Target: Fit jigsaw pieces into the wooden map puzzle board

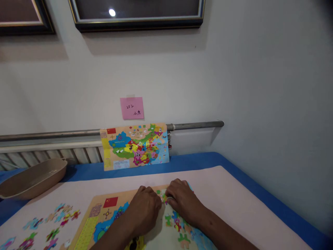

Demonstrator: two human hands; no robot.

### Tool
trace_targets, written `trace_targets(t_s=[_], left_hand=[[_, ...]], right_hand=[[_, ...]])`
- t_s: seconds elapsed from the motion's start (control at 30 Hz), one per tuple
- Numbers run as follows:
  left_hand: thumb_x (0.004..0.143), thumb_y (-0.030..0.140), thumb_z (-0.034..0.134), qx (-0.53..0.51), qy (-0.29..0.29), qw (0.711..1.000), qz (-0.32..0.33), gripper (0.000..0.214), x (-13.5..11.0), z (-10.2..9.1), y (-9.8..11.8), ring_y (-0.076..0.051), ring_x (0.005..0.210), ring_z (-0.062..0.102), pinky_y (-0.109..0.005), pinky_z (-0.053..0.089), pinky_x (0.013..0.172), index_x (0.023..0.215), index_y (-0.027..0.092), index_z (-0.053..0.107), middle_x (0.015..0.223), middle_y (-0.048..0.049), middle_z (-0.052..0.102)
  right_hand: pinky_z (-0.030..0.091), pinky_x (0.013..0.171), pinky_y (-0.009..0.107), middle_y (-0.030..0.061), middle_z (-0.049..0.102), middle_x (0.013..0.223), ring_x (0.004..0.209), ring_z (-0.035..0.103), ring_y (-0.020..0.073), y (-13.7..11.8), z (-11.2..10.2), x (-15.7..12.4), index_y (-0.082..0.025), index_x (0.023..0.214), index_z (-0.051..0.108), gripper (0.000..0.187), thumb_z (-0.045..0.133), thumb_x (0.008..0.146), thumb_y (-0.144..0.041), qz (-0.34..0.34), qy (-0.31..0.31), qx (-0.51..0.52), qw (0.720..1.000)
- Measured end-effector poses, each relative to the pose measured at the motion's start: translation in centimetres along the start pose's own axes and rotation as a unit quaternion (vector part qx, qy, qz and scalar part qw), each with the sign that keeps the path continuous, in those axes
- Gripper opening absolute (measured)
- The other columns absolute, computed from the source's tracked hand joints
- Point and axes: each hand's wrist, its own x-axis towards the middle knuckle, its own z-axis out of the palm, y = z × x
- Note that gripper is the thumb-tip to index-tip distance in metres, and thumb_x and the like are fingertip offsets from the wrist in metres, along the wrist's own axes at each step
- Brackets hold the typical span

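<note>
At the far left, a dark frame hangs on the wall, and below it a brown tray stands by the radiator. Nearer, loose pieces lie in small clusters on the pale mat, left of the puzzle. The puzzle lies flat on the mat under both forearms; its left part, with a red flag, a yellow strip and a blue region, is filled in, while a pale bare patch shows in the middle. Behind it, a printed map hangs over the pipe, with a pink note above and a second frame higher up.

The left hand is near the puzzle's top edge, fingers curled downward; I cannot tell whether it grips a piece. Just beside it, the right hand bends its fingers over the top right part, small coloured bits showing between the two; its grip cannot be told either. Below it, green, red and blue pieces lie on the board. Farther right, the blue table borders the mat.
</note>
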Motion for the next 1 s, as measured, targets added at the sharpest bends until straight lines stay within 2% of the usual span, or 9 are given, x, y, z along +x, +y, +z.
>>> trace_targets(t_s=[0.17,0.43,0.67,1.0], left_hand=[[0.097,0.014,0.050,-0.013,0.013,1.000,-0.004,0.023,0.36,0.10,-0.53,-0.028,0.094,0.061,-0.045,0.038,0.084,0.074,0.019,0.053,0.088,-0.0065,0.069],[0.093,0.009,0.051,-0.025,0.013,1.000,-0.004,0.021,0.30,0.07,-0.55,-0.027,0.096,0.061,-0.044,0.037,0.085,0.074,0.019,0.052,0.088,-0.0053,0.070],[0.097,0.013,0.050,-0.032,0.008,0.999,-0.003,0.023,-0.13,-0.22,-0.65,-0.027,0.096,0.060,-0.043,0.039,0.085,0.075,0.019,0.052,0.087,-0.0048,0.069],[0.095,0.011,0.049,-0.023,0.010,1.000,0.009,0.024,-0.23,-0.14,-0.61,-0.027,0.094,0.060,-0.044,0.038,0.084,0.072,0.019,0.050,0.085,-0.0057,0.069]], right_hand=[[0.033,0.092,0.037,0.0035,0.067,0.104,0.107,0.055,0.0238,0.11,0.13,0.00,-0.019,0.092,0.067,0.010,0.069,0.091,-0.009,0.004,-0.003,0.001,1.000],[0.032,0.091,0.038,0.0036,0.066,0.101,0.108,0.055,0.0246,0.25,0.18,-0.03,-0.020,0.091,0.068,0.009,0.069,0.093,-0.011,-0.007,-0.001,0.008,1.000],[0.033,0.090,0.037,0.0041,0.066,0.099,0.106,0.055,0.0241,-0.13,-0.24,0.01,-0.019,0.089,0.070,0.008,0.071,0.093,-0.012,0.000,-0.013,-0.005,1.000],[0.034,0.091,0.036,0.0056,0.068,0.101,0.108,0.057,0.0245,-0.14,-0.33,0.03,-0.017,0.090,0.071,0.009,0.069,0.095,-0.011,-0.015,-0.014,-0.033,0.999]])
